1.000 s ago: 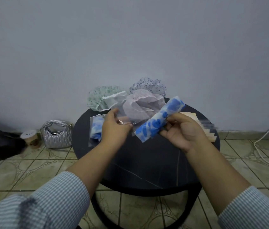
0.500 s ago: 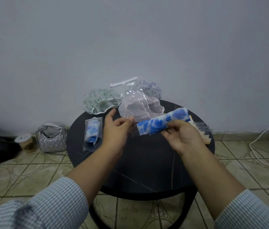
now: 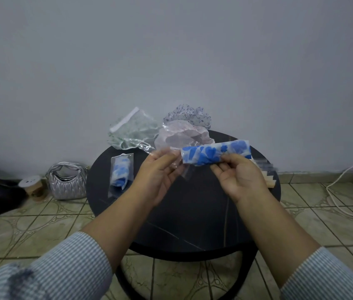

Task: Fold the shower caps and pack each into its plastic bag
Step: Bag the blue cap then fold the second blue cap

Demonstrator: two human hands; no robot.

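The right hand [image 3: 239,180] pinches a rolled blue cap [image 3: 215,155] above the tabletop [image 3: 193,224], its end at the clear bag [image 3: 171,163] the left hand [image 3: 157,180] grips; one packed cap [image 3: 121,174] lies done, while three loose caps [image 3: 184,135] behind are probably still to fold.

The light is dim, flat and bluish, with soft shadows. My left fingers [image 3: 162,158] smear with motion blur, and so does the bag [image 3: 180,167] between them. Beyond my fingers, floor lines bow toward the edges.
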